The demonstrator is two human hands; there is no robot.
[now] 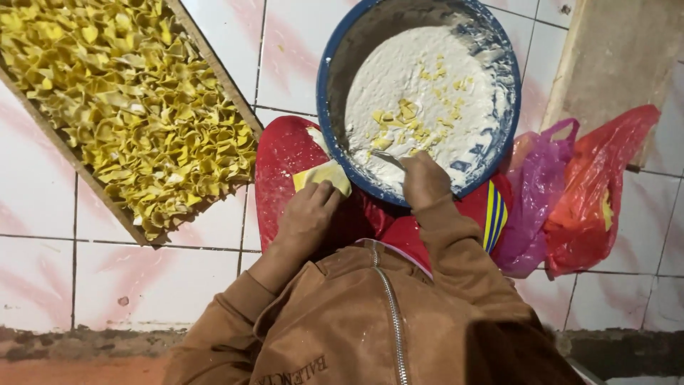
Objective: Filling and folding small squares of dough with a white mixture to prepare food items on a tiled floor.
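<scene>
The left hand [308, 214] held a yellow square wrapper [324, 175] flat across its fingers, resting on the knee, seemingly kept open to take filling. The right hand [424, 178] was closed round a thin utensil [388, 158] whose tip dipped into the white paste in the blue bowl [329, 71], which sat just ahead of the knees within easy reach. On the left, a wooden tray [214, 60] heaped with folded yellow pieces lay on the tiled floor [164, 285]. Pink and red plastic bags [570, 192] crowded the right side, touching the bowl.
</scene>
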